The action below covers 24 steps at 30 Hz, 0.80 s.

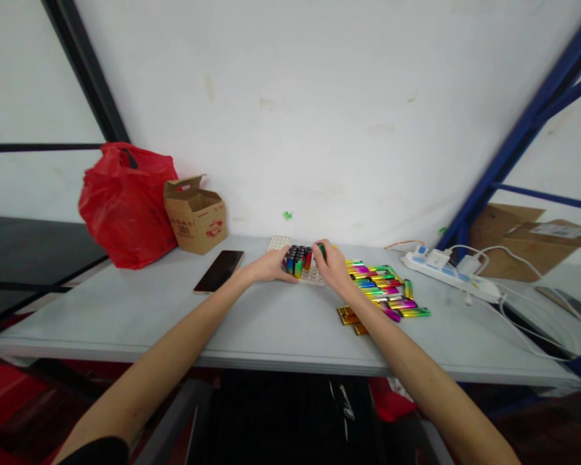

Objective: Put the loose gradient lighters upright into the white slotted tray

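A white holed tray (277, 243) lies at the far middle of the grey table (140, 316), with several shiny multicoloured tubes (297, 261) standing upright in it. My left hand (270, 265) rests against the tray's left side, fingers curled at the standing tubes. My right hand (332, 267) is closed on a green tube (322, 249) at the tray's right side. To the right of that hand lies a loose heap of the same coloured tubes (385, 289), flat on the table.
A dark phone (219, 270) lies left of the tray. Behind it stand a small cardboard box (195, 215) and a red plastic bag (124, 201). A white power strip (449, 274) with plugs and cables lies at the right, by a blue frame (523, 135).
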{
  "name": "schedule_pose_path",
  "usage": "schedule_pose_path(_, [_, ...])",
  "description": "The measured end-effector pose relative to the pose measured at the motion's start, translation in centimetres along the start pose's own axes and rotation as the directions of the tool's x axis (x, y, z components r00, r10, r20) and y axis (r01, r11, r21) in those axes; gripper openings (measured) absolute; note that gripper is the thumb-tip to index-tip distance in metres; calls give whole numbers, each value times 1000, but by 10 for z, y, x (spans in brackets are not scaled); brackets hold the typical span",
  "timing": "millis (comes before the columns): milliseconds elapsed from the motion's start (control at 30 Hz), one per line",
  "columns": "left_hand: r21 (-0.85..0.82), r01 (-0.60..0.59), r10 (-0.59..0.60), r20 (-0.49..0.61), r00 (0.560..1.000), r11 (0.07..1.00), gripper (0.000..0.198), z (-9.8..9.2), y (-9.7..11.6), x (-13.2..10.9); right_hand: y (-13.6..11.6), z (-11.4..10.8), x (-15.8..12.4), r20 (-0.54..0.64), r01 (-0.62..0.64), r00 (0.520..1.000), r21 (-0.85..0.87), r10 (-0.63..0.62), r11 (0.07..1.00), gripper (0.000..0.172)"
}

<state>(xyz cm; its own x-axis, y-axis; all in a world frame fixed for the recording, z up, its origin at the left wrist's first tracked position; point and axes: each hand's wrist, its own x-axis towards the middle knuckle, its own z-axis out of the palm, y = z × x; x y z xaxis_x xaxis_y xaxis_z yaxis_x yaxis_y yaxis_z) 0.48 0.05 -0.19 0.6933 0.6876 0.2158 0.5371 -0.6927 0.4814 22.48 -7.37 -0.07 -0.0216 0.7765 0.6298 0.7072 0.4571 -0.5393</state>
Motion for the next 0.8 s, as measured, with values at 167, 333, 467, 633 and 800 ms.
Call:
schedule_pose_path(167, [-12, 5, -5, -5, 1000, 1000, 73, -1, 1, -1, 2, -12, 4, 40, 119, 992, -48, -118, 992, 41])
schedule_pose_path(333, [-18, 11, -11, -14, 1000, 1000, 75, 0, 0, 0, 8, -15, 4, 186, 78, 981, -133, -52, 988, 47])
schedule_pose_path(467, [-16, 8, -8, -6, 1000, 1000, 78, 2, -3, 1, 16, -10, 4, 211, 108, 974, -140, -77, 984, 43])
schedule_pose_path(633, [-12, 7, -7, -13, 1000, 1000, 79, 3, -5, 1, 25, -5, 5, 301, 162, 943, -47, -140, 986, 37])
schedule_pose_path(800, [-33, -19, 18, -23, 1000, 999, 82, 3, -4, 1, 26, -8, 6, 376, 107, 918, 64, -123, 992, 40])
